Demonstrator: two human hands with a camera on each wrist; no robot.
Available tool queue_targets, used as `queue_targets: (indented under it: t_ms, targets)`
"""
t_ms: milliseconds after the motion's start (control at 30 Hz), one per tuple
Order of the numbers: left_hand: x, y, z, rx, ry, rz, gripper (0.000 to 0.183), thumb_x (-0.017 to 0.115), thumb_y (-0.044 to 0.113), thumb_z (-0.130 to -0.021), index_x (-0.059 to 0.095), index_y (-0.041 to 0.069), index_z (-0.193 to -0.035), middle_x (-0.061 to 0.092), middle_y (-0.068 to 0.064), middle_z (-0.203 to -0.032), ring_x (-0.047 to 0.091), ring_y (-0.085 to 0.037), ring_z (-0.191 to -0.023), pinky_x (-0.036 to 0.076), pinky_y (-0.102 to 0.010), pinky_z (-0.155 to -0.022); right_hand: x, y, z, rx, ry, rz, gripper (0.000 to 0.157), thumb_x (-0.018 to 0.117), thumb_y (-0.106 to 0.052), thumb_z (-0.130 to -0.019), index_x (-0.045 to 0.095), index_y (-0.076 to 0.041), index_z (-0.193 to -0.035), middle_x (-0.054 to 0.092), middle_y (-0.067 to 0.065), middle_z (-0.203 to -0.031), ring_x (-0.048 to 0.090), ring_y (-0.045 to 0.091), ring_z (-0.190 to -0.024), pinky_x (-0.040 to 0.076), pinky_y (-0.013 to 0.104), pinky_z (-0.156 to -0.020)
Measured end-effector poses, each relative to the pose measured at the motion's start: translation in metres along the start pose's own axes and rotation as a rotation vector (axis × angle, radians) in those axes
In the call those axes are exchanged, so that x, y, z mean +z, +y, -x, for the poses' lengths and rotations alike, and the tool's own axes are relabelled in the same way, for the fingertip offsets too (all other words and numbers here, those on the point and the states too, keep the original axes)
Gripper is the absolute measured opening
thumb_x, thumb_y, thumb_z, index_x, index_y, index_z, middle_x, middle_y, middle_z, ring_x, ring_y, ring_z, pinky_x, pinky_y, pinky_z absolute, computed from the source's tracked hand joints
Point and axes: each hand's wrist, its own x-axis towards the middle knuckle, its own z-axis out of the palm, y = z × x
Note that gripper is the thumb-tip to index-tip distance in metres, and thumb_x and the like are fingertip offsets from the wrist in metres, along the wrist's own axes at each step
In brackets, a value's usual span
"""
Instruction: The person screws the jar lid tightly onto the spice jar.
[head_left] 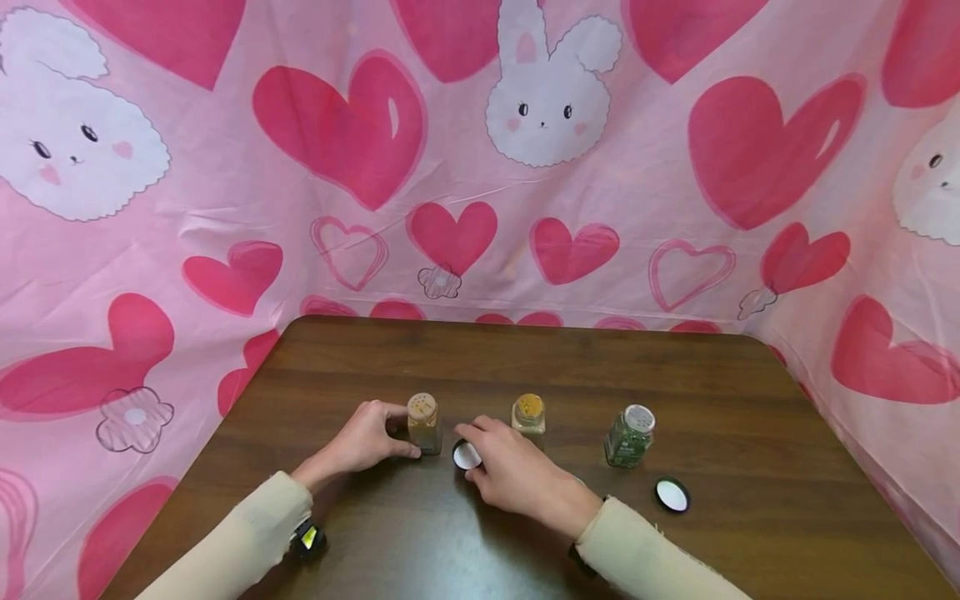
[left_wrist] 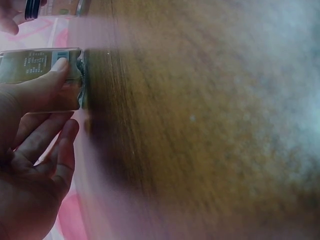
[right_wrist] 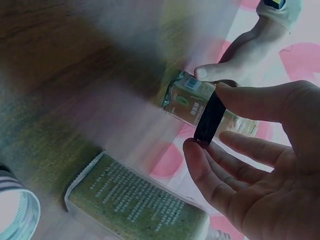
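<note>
My left hand (head_left: 367,439) holds the left spice jar (head_left: 425,429) near its base, thumb on one side. This jar of brown powder stands upright with a perforated shaker top and no lid on it. Just to its right, my right hand (head_left: 517,471) pinches a round black lid (right_wrist: 210,120) between thumb and fingers, its white inside showing in the head view. Behind the right hand stands a second jar (head_left: 529,412) with a yellow-dusted shaker top, partly hidden by that hand. In the left wrist view, the thumb (left_wrist: 55,70) lies across the left jar's label.
A jar of green flakes (head_left: 630,437) stands at the right with its shaker top bare. In front of it a black lid (head_left: 672,495) lies white side up. Another lid (right_wrist: 17,212) lies near the middle jar. A pink heart-print cloth (head_left: 480,250) hangs behind the wooden table (head_left: 420,550).
</note>
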Motion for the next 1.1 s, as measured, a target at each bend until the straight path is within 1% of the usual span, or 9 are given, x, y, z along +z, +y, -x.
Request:
queue_targets:
  t_ms: [267,433,633,833,1100]
  targets:
    - [0.000,0.000,0.000,0.006,0.003,-0.006,0.043,0.096,0.016,-0.077,0.080,0.012,-0.117,0.078,0.005,-0.106,0.071,-0.010,-0.093,0.059,-0.037,-0.085,-0.003,0.000,-0.005,0.002,0.005,-0.008,0.050,0.082,-0.010,-0.091,0.064,0.004,-0.136,0.067,0.013,-0.123,0.066,0.025,-0.108,0.056,0.037,-0.093]
    - [-0.001,0.000,0.000,0.007,-0.001,-0.008,0.042,0.096,0.016,-0.078,0.080,0.012,-0.116,0.078,0.005,-0.104,0.071,-0.009,-0.091,0.058,-0.034,-0.083,-0.005,-0.001,-0.008,-0.004,0.012,-0.011,0.050,0.082,-0.011,-0.091,0.064,0.004,-0.136,0.067,0.013,-0.123,0.066,0.026,-0.107,0.056,0.037,-0.092]
    - [-0.001,0.001,0.001,0.004,-0.003,0.001,0.041,0.096,0.015,-0.078,0.080,0.012,-0.116,0.078,0.005,-0.103,0.070,-0.010,-0.087,0.058,-0.031,-0.079,-0.007,-0.003,-0.011,-0.003,0.019,-0.025,0.050,0.081,-0.010,-0.091,0.064,0.004,-0.137,0.067,0.013,-0.122,0.066,0.024,-0.106,0.056,0.037,-0.092]
    - [-0.003,0.002,0.002,0.023,0.003,-0.008,0.040,0.096,0.016,-0.077,0.080,0.011,-0.114,0.077,0.003,-0.103,0.067,-0.012,-0.083,0.056,-0.030,-0.076,-0.007,-0.004,-0.014,0.002,0.021,-0.043,0.051,0.082,-0.008,-0.091,0.064,0.004,-0.136,0.067,0.013,-0.121,0.066,0.024,-0.104,0.056,0.036,-0.091]
    - [-0.002,0.002,0.002,0.026,0.005,-0.001,0.039,0.096,0.015,-0.078,0.081,0.011,-0.113,0.077,0.003,-0.102,0.066,-0.013,-0.081,0.055,-0.028,-0.073,-0.007,-0.005,-0.017,0.017,0.018,-0.044,0.051,0.082,-0.011,-0.091,0.063,0.003,-0.137,0.066,0.012,-0.121,0.066,0.023,-0.104,0.056,0.037,-0.092]
